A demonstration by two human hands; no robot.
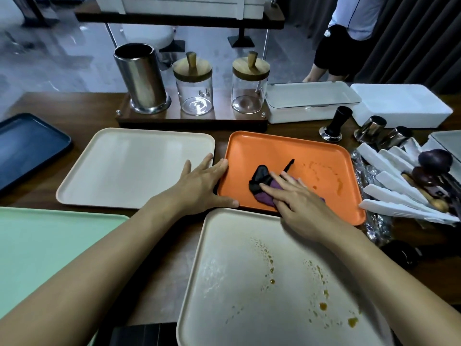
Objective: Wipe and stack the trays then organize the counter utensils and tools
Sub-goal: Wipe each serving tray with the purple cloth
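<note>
A: Where is the orange tray (287,148)?

B: Right of centre, flat on the wooden counter (82,113). A cream tray (137,166) lies just beside it on the left, and a second cream tray (224,308) sits below it toward the bottom of the frame.

A: And the hands?

B: The right hand (299,198) lies on the orange tray with its fingers straight and flat, pressing down on a purple and black cloth (260,182). It is not curled round the cloth. The left hand (202,186) is spread wide, with its fingertips at the orange tray's left rim and its thumb along the near corner.

A: Is the tray dirty?

B: Brownish spots (324,171) arc across its right half, away from the cloth. The lower cream tray has similar drips (272,270) in two trails.

A: Are there other trays?

B: A mint green tray (50,245) lies at the lower left and a dark blue tray (27,146) at the left edge.

A: What about the utensils?

B: White handled tools (394,186) fan out at the right edge, beside some dark rounded pieces that I cannot identify. Above them are a black tamper (336,123) and two steel cups (369,128). Across the top stand a steel canister (139,78) and two glass jars (194,88) with wooden lids, with two white boxes (309,101) to their right.
</note>
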